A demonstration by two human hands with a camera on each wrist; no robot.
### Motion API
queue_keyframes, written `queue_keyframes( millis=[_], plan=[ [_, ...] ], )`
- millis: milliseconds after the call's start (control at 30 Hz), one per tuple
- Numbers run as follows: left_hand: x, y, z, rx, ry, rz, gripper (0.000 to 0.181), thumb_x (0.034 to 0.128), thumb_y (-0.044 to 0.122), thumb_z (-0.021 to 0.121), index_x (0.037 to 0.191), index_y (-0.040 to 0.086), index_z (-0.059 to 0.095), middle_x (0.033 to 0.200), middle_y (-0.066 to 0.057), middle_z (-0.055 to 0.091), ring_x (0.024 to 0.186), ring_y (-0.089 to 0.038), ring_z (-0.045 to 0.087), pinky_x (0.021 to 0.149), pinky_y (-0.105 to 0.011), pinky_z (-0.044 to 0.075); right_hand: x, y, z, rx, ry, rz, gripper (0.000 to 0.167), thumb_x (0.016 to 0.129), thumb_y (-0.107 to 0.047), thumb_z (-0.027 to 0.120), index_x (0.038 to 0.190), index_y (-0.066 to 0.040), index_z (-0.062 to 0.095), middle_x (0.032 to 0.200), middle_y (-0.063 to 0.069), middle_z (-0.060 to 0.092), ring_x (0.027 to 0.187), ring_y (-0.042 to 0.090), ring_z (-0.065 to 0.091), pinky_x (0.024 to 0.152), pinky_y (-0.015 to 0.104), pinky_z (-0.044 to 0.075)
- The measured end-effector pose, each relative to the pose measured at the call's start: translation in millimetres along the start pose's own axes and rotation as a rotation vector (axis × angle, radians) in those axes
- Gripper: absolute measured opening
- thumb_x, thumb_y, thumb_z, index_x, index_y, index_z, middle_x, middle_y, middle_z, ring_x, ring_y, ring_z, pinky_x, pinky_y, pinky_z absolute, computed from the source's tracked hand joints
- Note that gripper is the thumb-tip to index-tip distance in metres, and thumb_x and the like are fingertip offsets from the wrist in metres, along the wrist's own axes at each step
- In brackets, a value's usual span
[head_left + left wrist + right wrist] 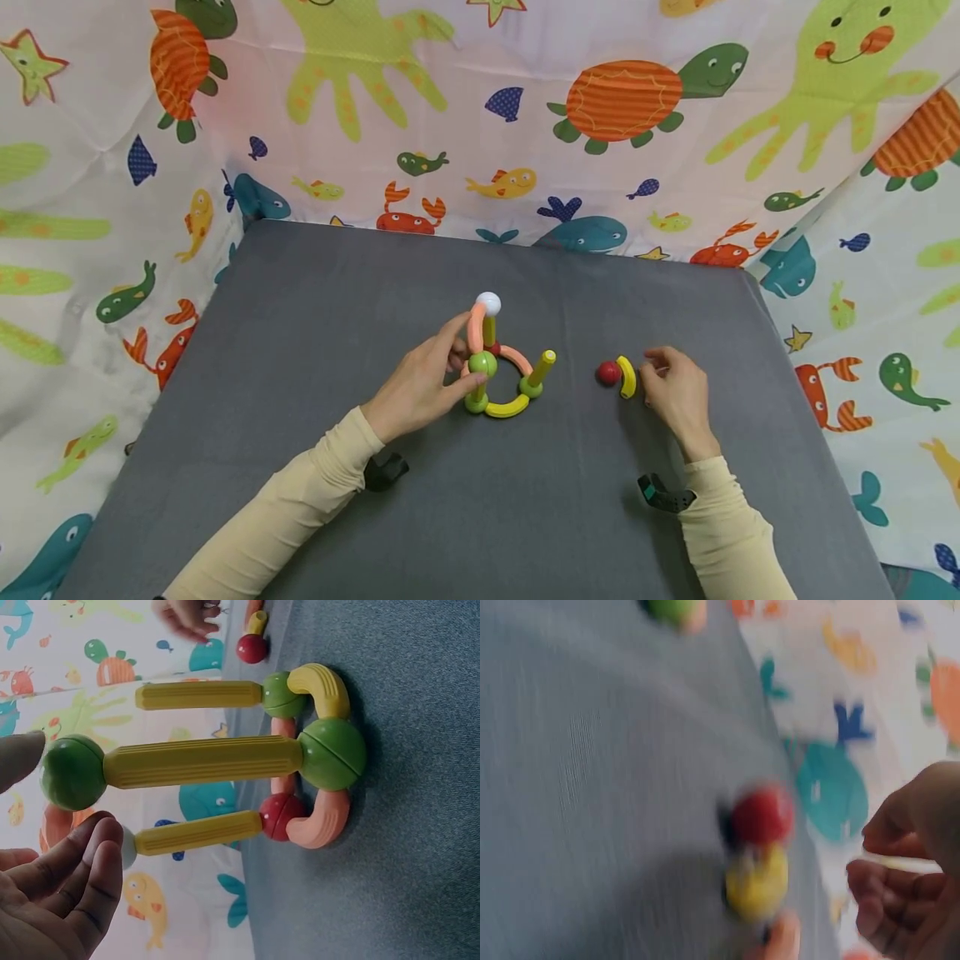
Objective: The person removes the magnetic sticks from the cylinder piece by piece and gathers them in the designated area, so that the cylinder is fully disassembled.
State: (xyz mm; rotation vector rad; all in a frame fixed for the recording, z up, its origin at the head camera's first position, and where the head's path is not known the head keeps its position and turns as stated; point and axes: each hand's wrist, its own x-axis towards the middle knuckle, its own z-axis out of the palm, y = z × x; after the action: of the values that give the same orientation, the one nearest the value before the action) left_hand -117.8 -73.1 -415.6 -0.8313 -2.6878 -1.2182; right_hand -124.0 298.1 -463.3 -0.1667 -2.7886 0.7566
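A magnetic ball-and-stick frame stands on the table: a ring of curved pieces [507,407] and balls, with upright yellow sticks [202,761]. A green ball [73,772], a pink curved piece [476,327] and a white ball [488,303] form its top. My left hand [423,379] holds that top, thumb by the green ball and fingers along the pink piece. At the right, my right hand [678,392] hovers with loosely bent fingers and no piece clearly seen in it. Beside it lie a red ball [608,373], a yellow curved piece [627,377] and a partly hidden pink piece [784,937].
A dark grey cloth [315,317] covers the table. Sea-animal curtains [465,100] hang at its back and sides. One yellow stick [542,367] of the frame rises with its upper end bare.
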Motion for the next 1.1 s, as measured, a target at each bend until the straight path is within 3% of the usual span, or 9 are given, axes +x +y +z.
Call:
queue_keyframes(
  millis=[133, 233, 367, 500, 600, 767, 900, 1000, 1100],
  plan=[
    [-5.2, -5.0, -2.1, -0.083, 0.012, -0.063, 0.062, 0.0976, 0.023, 0.061, 0.148, 0.004, 0.030, 0.103, -0.004, 0.064, 0.085, -0.014, 0.061, 0.079, -0.033, 0.053, -8.8, -36.7, 9.8, 0.098, -0.029, -0.178, 0.023, 0.088, -0.005, 0.060, 0.108, -0.003, 0.071, 0.092, 0.013, 0.071, 0.075, 0.024, 0.066, 0.066, 0.033, 0.050],
    [-8.7, -20.2, 1.3, -0.157, 0.030, -0.149, 0.043, 0.1014, 0.016, 0.051, 0.141, 0.004, 0.041, 0.104, -0.008, 0.066, 0.088, -0.015, 0.063, 0.080, -0.035, 0.053, -17.0, -59.7, 21.7, 0.168, -0.166, -0.267, 0.029, 0.088, -0.004, 0.062, 0.117, -0.004, 0.067, 0.099, 0.012, 0.070, 0.080, 0.021, 0.066, 0.069, 0.034, 0.053],
    [-7.0, -50.2, 17.8, -0.152, 0.013, -0.242, 0.023, 0.0993, 0.012, 0.054, 0.119, 0.005, 0.062, 0.103, -0.007, 0.068, 0.087, -0.015, 0.062, 0.078, -0.032, 0.052, -23.5, -77.8, 42.6, 0.226, -0.315, -0.318, 0.038, 0.087, -0.008, 0.068, 0.125, -0.006, 0.061, 0.108, 0.013, 0.066, 0.084, 0.019, 0.066, 0.073, 0.035, 0.056],
    [-7.4, -65.9, 36.3, -0.127, -0.045, -0.225, 0.016, 0.0961, 0.008, 0.057, 0.107, 0.008, 0.069, 0.098, -0.005, 0.067, 0.082, -0.014, 0.059, 0.073, -0.028, 0.049, -26.8, -87.3, 59.1, 0.256, -0.330, -0.307, 0.033, 0.084, -0.014, 0.075, 0.115, -0.010, 0.063, 0.103, 0.012, 0.064, 0.082, 0.019, 0.066, 0.071, 0.031, 0.055],
    [-12.8, -62.1, 42.4, -0.100, -0.046, -0.215, 0.017, 0.0941, 0.004, 0.056, 0.106, 0.009, 0.067, 0.096, -0.004, 0.065, 0.079, -0.012, 0.056, 0.070, -0.027, 0.047, -26.8, -92.4, 65.1, 0.263, -0.321, -0.315, 0.033, 0.083, -0.016, 0.078, 0.113, -0.007, 0.065, 0.096, 0.013, 0.064, 0.080, 0.022, 0.064, 0.069, 0.029, 0.052],
    [-27.7, -40.5, 43.9, 0.006, 0.056, -0.250, 0.019, 0.0876, 0.006, 0.060, 0.106, 0.006, 0.064, 0.091, -0.004, 0.061, 0.074, -0.011, 0.053, 0.066, -0.028, 0.045, -26.0, -93.3, 67.7, 0.240, -0.290, -0.341, 0.027, 0.082, -0.013, 0.079, 0.104, -0.005, 0.066, 0.088, 0.012, 0.063, 0.076, 0.025, 0.063, 0.066, 0.027, 0.049],
    [-30.9, -29.8, 50.5, 0.098, -0.018, -0.228, 0.034, 0.0863, 0.024, 0.072, 0.114, 0.006, 0.063, 0.093, -0.004, 0.061, 0.072, -0.010, 0.051, 0.063, -0.026, 0.044, -26.9, -90.8, 67.7, 0.227, -0.262, -0.324, 0.021, 0.080, -0.013, 0.080, 0.096, -0.009, 0.067, 0.085, 0.007, 0.063, 0.074, 0.021, 0.062, 0.065, 0.026, 0.049],
    [-26.2, -32.2, 59.4, 0.185, -0.086, -0.177, 0.040, 0.0850, 0.034, 0.076, 0.114, 0.009, 0.064, 0.094, -0.003, 0.059, 0.071, -0.010, 0.050, 0.062, -0.025, 0.043, -30.0, -87.9, 69.3, 0.213, -0.263, -0.312, 0.019, 0.081, -0.014, 0.080, 0.095, -0.010, 0.068, 0.083, 0.006, 0.061, 0.072, 0.016, 0.057, 0.064, 0.025, 0.046],
    [-20.8, -38.4, 65.5, 0.231, -0.099, -0.140, 0.033, 0.0844, 0.031, 0.078, 0.106, 0.009, 0.066, 0.090, -0.004, 0.056, 0.070, -0.013, 0.052, 0.062, -0.027, 0.045, -34.5, -86.3, 70.9, 0.203, -0.277, -0.306, 0.018, 0.080, -0.016, 0.080, 0.093, -0.011, 0.069, 0.081, 0.006, 0.059, 0.069, 0.012, 0.053, 0.062, 0.023, 0.044]
  ],
)
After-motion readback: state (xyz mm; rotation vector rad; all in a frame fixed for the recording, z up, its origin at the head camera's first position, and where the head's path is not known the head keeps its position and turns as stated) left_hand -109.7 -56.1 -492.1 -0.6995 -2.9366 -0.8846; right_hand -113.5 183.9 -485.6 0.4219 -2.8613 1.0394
